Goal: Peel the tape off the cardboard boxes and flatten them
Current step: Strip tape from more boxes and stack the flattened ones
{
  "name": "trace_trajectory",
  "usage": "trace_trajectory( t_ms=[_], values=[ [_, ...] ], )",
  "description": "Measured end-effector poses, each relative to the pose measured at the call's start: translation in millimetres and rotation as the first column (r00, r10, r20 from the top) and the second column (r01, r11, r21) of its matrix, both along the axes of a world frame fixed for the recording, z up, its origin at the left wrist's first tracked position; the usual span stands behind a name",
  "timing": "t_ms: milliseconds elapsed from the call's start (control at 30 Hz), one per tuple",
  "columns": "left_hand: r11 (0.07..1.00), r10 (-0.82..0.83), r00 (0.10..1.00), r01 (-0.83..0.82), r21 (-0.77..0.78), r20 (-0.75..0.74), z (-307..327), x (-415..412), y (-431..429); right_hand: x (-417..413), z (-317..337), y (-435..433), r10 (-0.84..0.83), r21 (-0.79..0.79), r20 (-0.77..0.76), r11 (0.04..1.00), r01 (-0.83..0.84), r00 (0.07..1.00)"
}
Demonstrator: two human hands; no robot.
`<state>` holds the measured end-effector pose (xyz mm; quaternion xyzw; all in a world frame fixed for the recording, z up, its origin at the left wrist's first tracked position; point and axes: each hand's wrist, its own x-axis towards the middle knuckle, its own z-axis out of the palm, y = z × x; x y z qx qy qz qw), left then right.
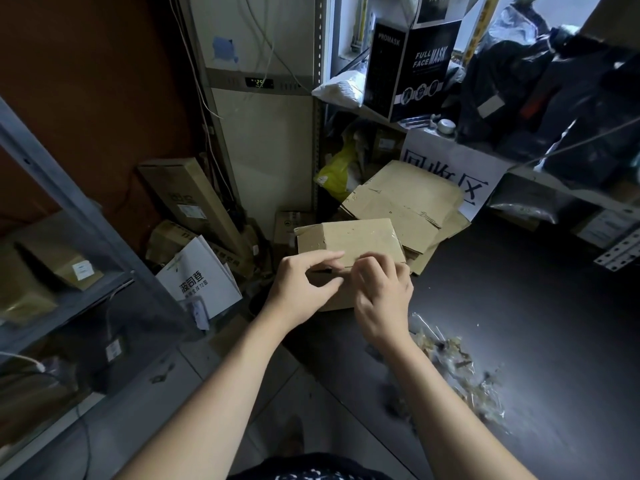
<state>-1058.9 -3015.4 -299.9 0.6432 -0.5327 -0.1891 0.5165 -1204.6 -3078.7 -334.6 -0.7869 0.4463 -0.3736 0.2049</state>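
Note:
A small brown cardboard box (pixel 353 239) with clear tape across its top stands at the near left corner of a dark table (pixel 519 306). My left hand (pixel 304 289) rests against the box's near side, thumb and forefinger curled at its front top edge. My right hand (pixel 381 296) is beside it with fingers bent, picking at the tape along the same edge. Whether either hand actually pinches the tape is hard to tell. Behind the box lies a stack of flattened cardboard (pixel 405 199).
Crumpled strips of peeled clear tape (pixel 457 365) litter the table to the right. A white sign with large characters (pixel 453 168) hangs behind the stack. Long boxes (pixel 187 199) and a white bag (pixel 199 278) lean on the floor at left, beside metal shelving (pixel 69 237).

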Motion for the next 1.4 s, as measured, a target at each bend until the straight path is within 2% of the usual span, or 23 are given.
trace_trajectory(
  t_ms=[67,100,167,233,300,400,500,567,667,767,900,1167,1400],
  values=[
    [1.000,-0.021,0.999,0.021,0.005,-0.049,0.8,3.1,-1.1,0.1,0.7,2.5,0.020,0.029,0.025,0.999,-0.021,0.999],
    [0.998,-0.054,0.998,0.054,0.009,-0.008,-0.3,4.5,-2.5,-0.1,0.5,3.1,0.032,0.046,0.059,0.998,-0.035,0.998],
    [0.993,-0.108,0.975,0.099,0.058,0.197,-6.3,4.3,-7.9,-2.1,-0.2,3.7,0.050,0.059,0.101,0.997,-0.056,0.994],
    [0.994,-0.087,0.918,0.055,0.092,0.388,-13.1,1.1,-12.4,-4.7,-2.2,3.8,0.074,0.069,0.120,0.994,-0.082,0.990],
    [0.999,-0.047,0.893,0.033,0.038,0.447,-21.2,1.1,-15.4,-8.6,-3.4,3.5,0.102,0.101,0.176,0.988,-0.121,0.979],
    [0.999,-0.014,0.894,0.028,-0.024,0.448,-29.5,10.9,-19.6,-21.2,-0.7,-2.8,0.060,0.162,0.278,0.981,-0.109,0.959],
    [1.000,-0.010,0.898,0.019,-0.016,0.439,-30.1,17.3,-21.6,-34.5,0.7,-7.4,-0.043,0.184,0.312,0.983,-0.016,0.949],
    [0.999,-0.020,0.885,0.029,-0.014,0.466,-29.7,17.5,-22.6,-37.7,-0.4,-5.5,-0.073,0.237,0.366,0.971,-0.018,0.928],
    [0.999,-0.007,0.894,0.021,-0.026,0.448,-30.7,23.2,-24.5,-42.6,6.0,-6.3,-0.145,0.346,0.536,0.936,-0.059,0.831],
    [1.000,0.011,0.904,-0.005,-0.014,0.427,-31.2,28.4,-25.1,-47.5,14.1,-11.1,-0.205,0.397,0.611,0.915,-0.072,0.765],
    [0.999,0.048,0.879,-0.049,-0.011,0.474,-30.0,23.2,-25.5,-45.9,11.3,-6.6,-0.259,0.456,0.613,0.887,-0.066,0.746],
    [0.994,0.037,0.821,-0.089,0.064,0.570,-24.5,-22.1,-38.3,-48.1,21.2,-0.7,-0.206,0.447,0.537,0.892,-0.069,0.818],
    [0.993,0.115,0.827,-0.112,-0.039,0.551,-37.5,-9.0,-39.2,-61.2,22.6,-1.5,-0.346,0.449,0.537,0.889,0.086,0.769]
  ],
)
